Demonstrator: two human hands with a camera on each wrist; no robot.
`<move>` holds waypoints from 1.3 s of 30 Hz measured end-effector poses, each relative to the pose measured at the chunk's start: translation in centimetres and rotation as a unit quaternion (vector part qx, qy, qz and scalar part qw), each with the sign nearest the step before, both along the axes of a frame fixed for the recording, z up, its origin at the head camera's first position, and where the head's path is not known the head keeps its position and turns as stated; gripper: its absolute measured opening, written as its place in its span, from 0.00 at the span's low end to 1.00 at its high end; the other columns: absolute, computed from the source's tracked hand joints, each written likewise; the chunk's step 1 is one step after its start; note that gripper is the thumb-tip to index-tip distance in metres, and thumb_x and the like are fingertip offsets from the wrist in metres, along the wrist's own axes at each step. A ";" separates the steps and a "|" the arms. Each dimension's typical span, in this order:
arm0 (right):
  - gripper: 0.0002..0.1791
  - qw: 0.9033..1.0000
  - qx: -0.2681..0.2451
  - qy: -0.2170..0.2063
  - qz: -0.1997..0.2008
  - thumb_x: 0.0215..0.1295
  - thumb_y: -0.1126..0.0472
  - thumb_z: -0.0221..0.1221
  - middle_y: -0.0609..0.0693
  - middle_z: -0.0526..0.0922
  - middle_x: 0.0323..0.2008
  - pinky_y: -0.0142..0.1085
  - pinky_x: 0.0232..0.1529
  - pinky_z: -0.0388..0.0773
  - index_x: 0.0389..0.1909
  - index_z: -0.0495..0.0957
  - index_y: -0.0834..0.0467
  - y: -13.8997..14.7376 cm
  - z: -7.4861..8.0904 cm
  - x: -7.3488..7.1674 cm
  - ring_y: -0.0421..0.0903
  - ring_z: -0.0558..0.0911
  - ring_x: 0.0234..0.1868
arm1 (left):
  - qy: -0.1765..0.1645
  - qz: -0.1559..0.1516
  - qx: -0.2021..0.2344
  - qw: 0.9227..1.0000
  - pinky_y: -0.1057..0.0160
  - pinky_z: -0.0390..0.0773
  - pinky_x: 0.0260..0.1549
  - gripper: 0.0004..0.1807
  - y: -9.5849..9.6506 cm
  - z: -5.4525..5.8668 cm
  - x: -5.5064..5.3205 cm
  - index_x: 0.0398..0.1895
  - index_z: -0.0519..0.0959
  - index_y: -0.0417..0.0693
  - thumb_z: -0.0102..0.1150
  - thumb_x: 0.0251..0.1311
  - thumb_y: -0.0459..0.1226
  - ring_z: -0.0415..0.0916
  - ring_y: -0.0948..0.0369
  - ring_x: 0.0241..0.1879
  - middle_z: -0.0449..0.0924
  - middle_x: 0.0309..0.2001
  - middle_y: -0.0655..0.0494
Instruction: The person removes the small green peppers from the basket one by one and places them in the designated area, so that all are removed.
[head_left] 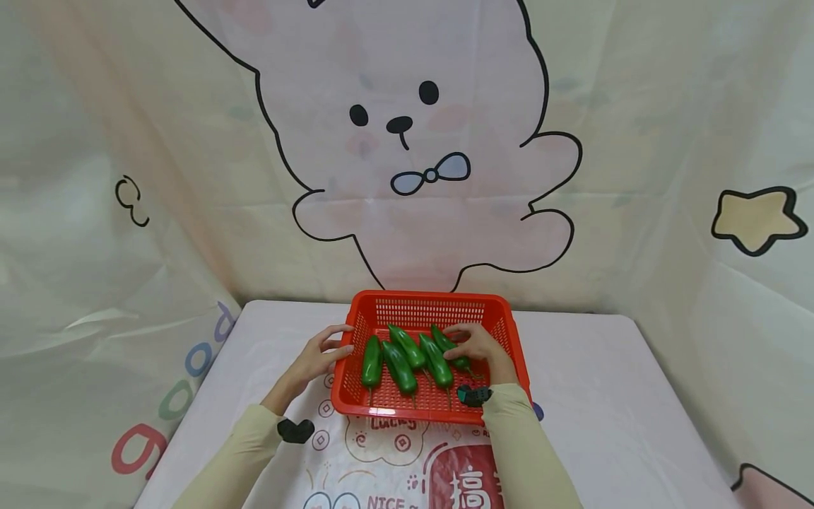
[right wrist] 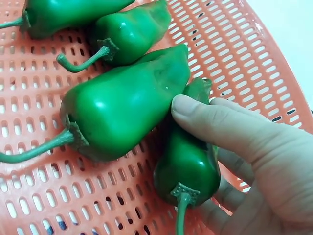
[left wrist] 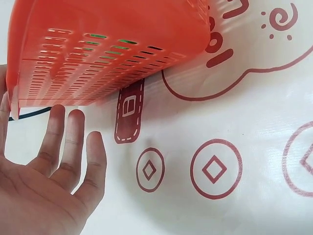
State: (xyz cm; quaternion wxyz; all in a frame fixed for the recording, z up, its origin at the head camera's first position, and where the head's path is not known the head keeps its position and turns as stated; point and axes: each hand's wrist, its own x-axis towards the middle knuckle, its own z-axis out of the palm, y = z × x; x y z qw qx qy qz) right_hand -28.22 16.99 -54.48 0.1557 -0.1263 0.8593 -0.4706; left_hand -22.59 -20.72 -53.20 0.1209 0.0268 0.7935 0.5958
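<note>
A red plastic basket [head_left: 420, 408] with slotted walls holds several green peppers [head_left: 398, 369], lying side by side with their stems toward me. My right hand [head_left: 481, 348] reaches inside and grips the rightmost pepper [right wrist: 188, 164], thumb on its top and the other fingers round its far side. That pepper rests against a larger neighbouring pepper [right wrist: 124, 107] in the right wrist view. At the left rim is my left hand [head_left: 316, 355], its fingertips touching the basket's edge. The left wrist view shows its fingers [left wrist: 72, 147] loosely extended beside the basket's outer wall [left wrist: 98, 54].
A white table [head_left: 585, 396] bears the basket near its back edge, on a cover printed with red drawings and lettering. Behind stands a fabric backdrop [head_left: 420, 240] with a cartoon animal, and similar sheets hang at both sides.
</note>
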 end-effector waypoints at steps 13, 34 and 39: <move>0.21 1.000 -0.024 0.001 -0.009 0.58 0.68 0.73 0.60 0.85 0.47 0.50 0.51 0.81 0.53 0.83 0.69 0.0 0.0 0.1 0.57 0.83 0.49 | -0.001 -0.003 0.001 1.000 0.51 0.86 0.39 0.28 -0.1 -0.1 -0.1 0.70 0.71 0.54 0.65 0.68 0.43 0.76 0.43 0.55 0.72 0.62 0.36; 0.22 0.982 -0.175 -0.054 -0.035 0.66 0.62 0.68 0.58 0.82 0.54 0.44 0.49 0.83 0.59 0.80 0.64 -0.3 1.0 0.0 0.53 0.82 0.50 | 0.004 0.004 0.014 1.000 0.47 0.85 0.41 0.27 1.1 2.7 1.2 0.71 0.68 0.42 0.60 0.71 0.33 0.74 0.35 0.56 0.70 0.61 0.31; 0.22 0.963 -0.253 -0.087 -0.029 0.71 0.66 0.63 0.62 0.80 0.55 0.45 0.50 0.83 0.63 0.75 0.69 -0.8 1.3 -0.1 0.52 0.83 0.49 | 0.006 0.007 0.017 1.000 0.49 0.85 0.41 0.27 1.2 3.0 1.4 0.71 0.68 0.43 0.60 0.71 0.33 0.75 0.35 0.55 0.71 0.61 0.31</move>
